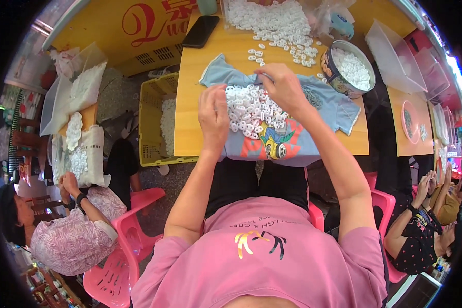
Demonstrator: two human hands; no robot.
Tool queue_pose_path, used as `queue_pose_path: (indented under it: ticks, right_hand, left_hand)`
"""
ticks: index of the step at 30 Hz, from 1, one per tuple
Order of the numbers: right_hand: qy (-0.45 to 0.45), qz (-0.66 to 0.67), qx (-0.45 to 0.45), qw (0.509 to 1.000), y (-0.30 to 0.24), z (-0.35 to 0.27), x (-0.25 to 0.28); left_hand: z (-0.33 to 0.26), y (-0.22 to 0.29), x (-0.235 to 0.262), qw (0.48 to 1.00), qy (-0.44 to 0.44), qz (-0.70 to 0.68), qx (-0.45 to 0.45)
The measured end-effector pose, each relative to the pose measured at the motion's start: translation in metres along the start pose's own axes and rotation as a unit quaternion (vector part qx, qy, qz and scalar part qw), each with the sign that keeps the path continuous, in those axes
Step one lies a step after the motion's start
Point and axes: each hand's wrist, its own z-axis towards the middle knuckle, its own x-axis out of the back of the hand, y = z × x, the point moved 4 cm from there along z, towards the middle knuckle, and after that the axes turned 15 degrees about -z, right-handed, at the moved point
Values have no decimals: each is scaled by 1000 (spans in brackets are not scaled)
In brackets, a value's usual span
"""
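Note:
A light blue T-shirt [339,105] with a colourful print lies spread on the yellow table before me. A heap of small white plastic pieces with two holes each [254,110] rests on it. My left hand [213,113] is at the heap's left edge, its fingers curled together; whatever they hold is hidden. Above the heap's far edge, my right hand [281,88] bends its thumb and fingertips together in a pinch, and anything between them is too small to make out. Right of the heap sits a small pile of greyish bits [312,97], partly behind my right wrist.
More white pieces [272,20] spread across the table's far side. A round tin [339,77] full of them stands at the right; a black phone [201,32] lies far left. A yellow crate [159,149] stands left of the table. Other people sit at both sides.

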Motion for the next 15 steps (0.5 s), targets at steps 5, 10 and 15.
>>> queue_pose_path:
  ticks: [5, 10, 15]
  right_hand:
    - [-25, -75, 107, 991, 7, 27, -36]
    - [-126, -112, 104, 980, 11, 46, -64]
    - [-131, -87, 61, 986, 15, 63, -71]
  left_hand:
    - [-24, -10, -10, 983, -96, 153, -21]
    - [-24, -1, -21, 959, -161, 230, -35]
    - [-20, -3, -28, 952, -188, 241, -36]
